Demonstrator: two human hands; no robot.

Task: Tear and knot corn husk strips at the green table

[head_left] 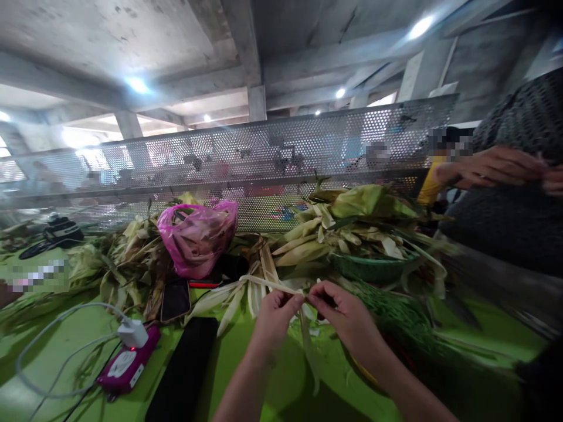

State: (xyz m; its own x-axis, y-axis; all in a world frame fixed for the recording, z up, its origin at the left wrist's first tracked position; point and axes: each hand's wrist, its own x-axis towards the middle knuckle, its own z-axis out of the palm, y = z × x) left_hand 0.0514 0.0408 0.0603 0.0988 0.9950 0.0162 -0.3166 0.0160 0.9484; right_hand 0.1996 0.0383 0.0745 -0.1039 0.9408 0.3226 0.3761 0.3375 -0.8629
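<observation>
My left hand [276,319] and my right hand [342,310] are close together above the green table [281,387], thumbs and fingertips pinched. Between them is a pale corn husk strip [308,351], one piece dangling below the fingers and another reaching out past my left hand. The exact spot where the fingertips meet is small and partly hidden. Just beyond my hands, more loose husks [264,264] lie on the table. To the right, a green basket [373,269] carries a heap of corn husks [360,211].
A pink plastic bag [197,243], a phone [176,300], a long black object [185,369] and a purple power strip [129,363] with a charger and cables lie on the left. Green stringy material [396,319] spreads at right. A perforated metal screen [264,158] stands behind; a co-worker's hand [505,167] is right.
</observation>
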